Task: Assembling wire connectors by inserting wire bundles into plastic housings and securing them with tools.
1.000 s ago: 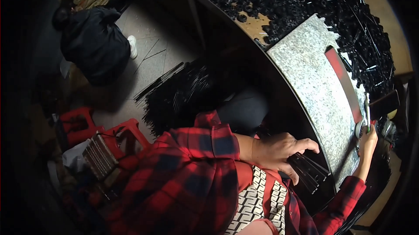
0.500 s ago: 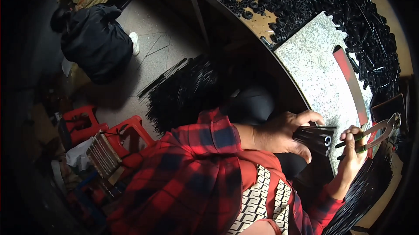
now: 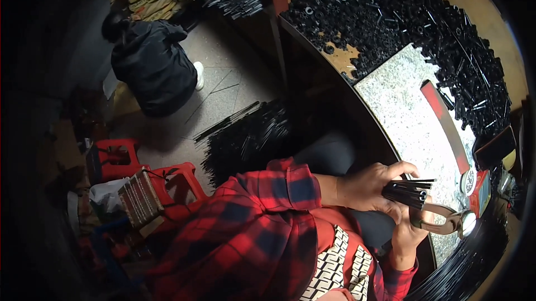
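My left hand (image 3: pixel 368 189) is closed around a bundle of thin black rods (image 3: pixel 405 192), whose ends point right. A pale ring-shaped end shows among them. Just below and right of the bundle, my right hand (image 3: pixel 410 234) grips a tool with two curved brown arms (image 3: pixel 438 214) that join at a bright rounded end on the right. Its other ends are hidden by my fingers and the rods, so I cannot tell whether they touch the bundle. Both hands are over the near edge of a speckled pale board (image 3: pixel 416 116).
Small black parts (image 3: pixel 357 16) are heaped along the curved table's far side. A red and brown strip (image 3: pixel 444 125) lies on the board. Black rods (image 3: pixel 245 139) lie in a pile on the floor, near red stools (image 3: pixel 181 181). A person in black (image 3: pixel 151 69) crouches at upper left.
My right hand has moved left and down, close to the bundle, and the tool has turned with it. My left hand still holds the rods. The whole view has shifted.
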Demonstrator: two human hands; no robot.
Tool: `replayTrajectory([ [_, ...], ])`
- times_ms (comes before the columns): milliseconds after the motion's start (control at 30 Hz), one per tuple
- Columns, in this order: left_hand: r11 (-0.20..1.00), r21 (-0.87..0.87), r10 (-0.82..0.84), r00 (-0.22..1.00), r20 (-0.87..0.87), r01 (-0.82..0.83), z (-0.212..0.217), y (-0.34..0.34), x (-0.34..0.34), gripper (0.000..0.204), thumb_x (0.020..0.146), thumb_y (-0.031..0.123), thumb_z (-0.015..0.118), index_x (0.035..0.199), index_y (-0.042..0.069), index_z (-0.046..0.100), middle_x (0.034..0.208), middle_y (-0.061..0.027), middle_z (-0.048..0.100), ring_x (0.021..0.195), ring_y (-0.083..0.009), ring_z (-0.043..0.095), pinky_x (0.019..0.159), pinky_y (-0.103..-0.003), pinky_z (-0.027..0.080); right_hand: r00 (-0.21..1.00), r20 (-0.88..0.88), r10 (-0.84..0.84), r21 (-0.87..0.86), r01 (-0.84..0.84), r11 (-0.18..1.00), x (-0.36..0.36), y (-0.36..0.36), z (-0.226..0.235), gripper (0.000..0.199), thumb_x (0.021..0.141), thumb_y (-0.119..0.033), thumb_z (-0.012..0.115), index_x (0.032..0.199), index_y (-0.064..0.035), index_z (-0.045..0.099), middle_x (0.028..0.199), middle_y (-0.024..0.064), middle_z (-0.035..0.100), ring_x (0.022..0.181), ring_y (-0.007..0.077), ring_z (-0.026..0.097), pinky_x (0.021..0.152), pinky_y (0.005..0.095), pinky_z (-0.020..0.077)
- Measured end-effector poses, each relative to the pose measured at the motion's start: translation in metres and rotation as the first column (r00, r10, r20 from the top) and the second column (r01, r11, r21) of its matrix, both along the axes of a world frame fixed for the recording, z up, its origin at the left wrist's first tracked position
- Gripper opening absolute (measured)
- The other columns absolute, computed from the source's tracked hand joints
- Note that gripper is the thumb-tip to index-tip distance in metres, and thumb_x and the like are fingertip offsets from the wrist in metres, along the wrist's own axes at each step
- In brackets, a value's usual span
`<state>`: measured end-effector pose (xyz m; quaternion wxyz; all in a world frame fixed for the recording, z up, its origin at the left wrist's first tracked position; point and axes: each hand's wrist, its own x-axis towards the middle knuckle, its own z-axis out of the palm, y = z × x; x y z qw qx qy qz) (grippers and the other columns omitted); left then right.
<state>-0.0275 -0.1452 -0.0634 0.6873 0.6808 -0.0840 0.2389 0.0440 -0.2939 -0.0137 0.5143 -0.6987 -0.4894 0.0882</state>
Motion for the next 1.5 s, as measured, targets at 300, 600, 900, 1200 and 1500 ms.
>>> replayTrajectory([
  [300,0.994,0.100,0.028,0.996,0.085,-0.036,0.004,-0.004,-0.007,0.082,0.061,0.037,0.084,0.121,0.002,0.041,0.086,-0.0114,0.066,0.076,-0.0276,0.067,0.063,-0.033,0.052,0.998,0.028,-0.057,-0.047,0.059,0.997,-0.009,-0.007,0.004,0.014,0.083,0.007,0.056,0.097,0.0026,0.057,0.093,0.0090,0.058,0.085,0.0200,0.058,0.078,0.0313,0.0460],
  [600,0.998,0.049,-0.045,0.996,0.072,0.042,0.009,-0.006,-0.012,0.084,0.064,0.044,0.081,0.124,0.001,0.040,0.097,-0.0140,0.064,0.084,-0.0293,0.067,0.070,-0.035,0.052,0.990,0.134,-0.035,-0.131,0.052,0.990,-0.009,-0.023,0.008,0.019,0.083,0.010,0.055,0.101,0.0025,0.058,0.095,0.0081,0.059,0.085,0.0185,0.059,0.079,0.0309,0.0470],
  [900,0.976,0.214,0.040,0.998,0.038,-0.048,0.010,0.006,-0.016,0.072,0.061,0.039,0.085,0.115,0.001,0.056,0.127,-0.0163,0.048,0.091,-0.0276,0.065,0.075,-0.033,0.053,0.994,-0.077,0.072,0.056,-0.068,0.996,-0.009,-0.005,0.009,0.025,0.083,0.003,0.058,0.107,0.0035,0.054,0.101,0.0120,0.059,0.092,0.0203,0.057,0.081,0.0329,0.0473],
  [1200,0.987,-0.124,-0.121,0.975,-0.187,0.098,0.005,0.003,-0.015,0.089,0.058,0.038,0.087,0.127,0.007,0.041,0.065,0.0009,0.051,0.058,-0.0096,0.051,0.054,-0.025,0.040,0.974,-0.222,-0.049,0.143,0.082,0.986,-0.015,0.007,0.000,0.017,0.076,0.010,0.063,0.088,0.0005,0.054,0.084,0.0118,0.061,0.077,0.0190,0.063,0.066,0.0299,0.0516],
  [1500,0.984,-0.151,-0.127,0.966,-0.226,0.094,0.007,0.002,-0.017,0.088,0.058,0.040,0.087,0.127,0.008,0.041,0.066,0.0006,0.052,0.060,-0.0091,0.052,0.056,-0.025,0.041,0.871,-0.488,0.054,0.203,0.053,0.978,-0.020,0.008,-0.001,0.021,0.083,0.015,0.054,0.096,0.0003,0.048,0.091,0.0118,0.056,0.085,0.0169,0.059,0.072,0.0279,0.0537],
])
